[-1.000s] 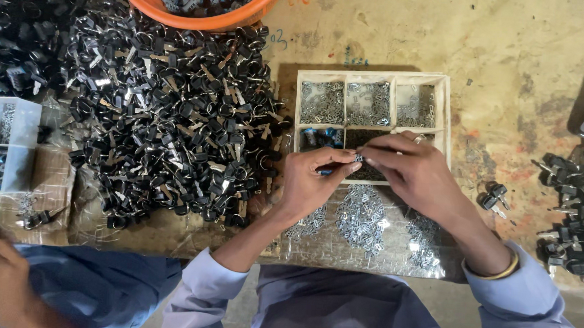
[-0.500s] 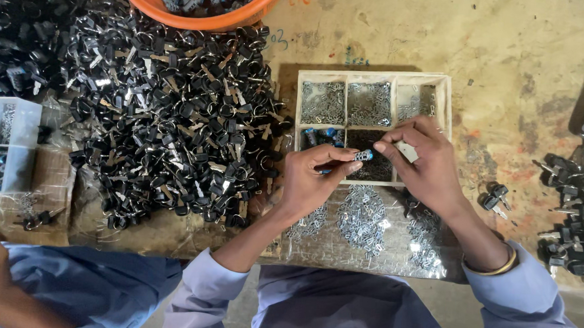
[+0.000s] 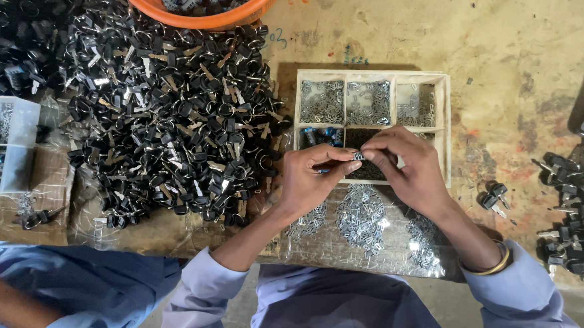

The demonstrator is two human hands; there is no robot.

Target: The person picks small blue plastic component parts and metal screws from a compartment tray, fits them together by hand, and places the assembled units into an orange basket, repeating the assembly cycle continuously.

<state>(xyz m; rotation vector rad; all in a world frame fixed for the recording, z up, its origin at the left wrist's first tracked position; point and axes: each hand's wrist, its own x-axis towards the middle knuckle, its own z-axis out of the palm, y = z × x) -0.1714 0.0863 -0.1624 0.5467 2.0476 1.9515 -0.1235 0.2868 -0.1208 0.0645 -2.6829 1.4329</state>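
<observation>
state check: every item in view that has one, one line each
left hand: pinching small metal part
right hand: pinching the same part
compartment tray: open, sections partly filled
orange basin: holds dark parts
pile of black keys: loose heap
clear box: open

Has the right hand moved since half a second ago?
Yes. The right hand has drawn in leftward over the wooden tray, its fingertips meeting the left hand.

light blue long sleeves, cuffs pushed up the forearms, and a gold bangle point(image 3: 493, 264) on the right wrist.
</observation>
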